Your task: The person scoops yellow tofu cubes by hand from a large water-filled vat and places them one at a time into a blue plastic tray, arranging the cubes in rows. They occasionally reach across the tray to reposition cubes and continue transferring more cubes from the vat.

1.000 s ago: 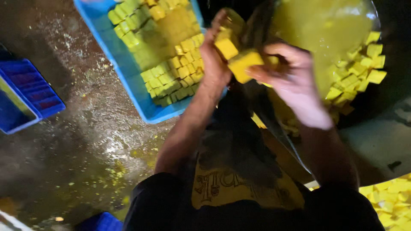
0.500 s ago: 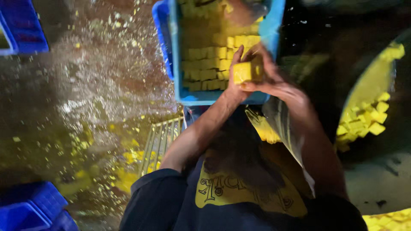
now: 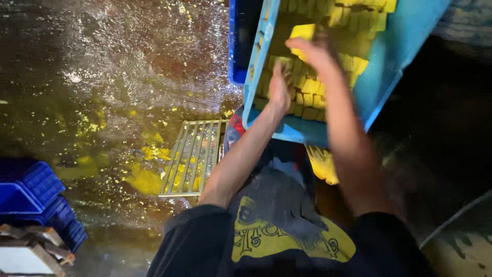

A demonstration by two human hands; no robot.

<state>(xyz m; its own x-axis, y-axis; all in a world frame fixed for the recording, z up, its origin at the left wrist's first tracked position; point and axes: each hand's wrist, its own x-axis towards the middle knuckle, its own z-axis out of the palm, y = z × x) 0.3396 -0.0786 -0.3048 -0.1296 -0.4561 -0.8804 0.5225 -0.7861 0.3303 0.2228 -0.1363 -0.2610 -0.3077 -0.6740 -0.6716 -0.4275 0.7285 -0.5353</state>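
Cubes (image 3: 307, 90) of yellow stuff lie packed in rows inside a light blue crate (image 3: 389, 61) that sits tilted at about one o'clock from the body, its low rim toward the person, which keeps the rows within reach of both arms. Both hands are inside it: the left hand (image 3: 279, 90) lies narrow and flat on the cubes near the crate's left wall, at eleven o'clock of the forearm, as if to steady the rows; the right hand (image 3: 312, 48) is further in, at twelve o'clock, fingers curled about what seems to be a single yellow block (image 3: 302, 32), though blur makes the grip hard to judge. A darker blue bin (image 3: 237, 46) stands just beside the crate at its nine o'clock. Below, at seven o'clock, a metal drain grate (image 3: 195, 156) sits in the wet floor (image 3: 102, 77), flecked with yellow scraps, and stacked blue crates (image 3: 36, 190) lie well apart at eight o'clock
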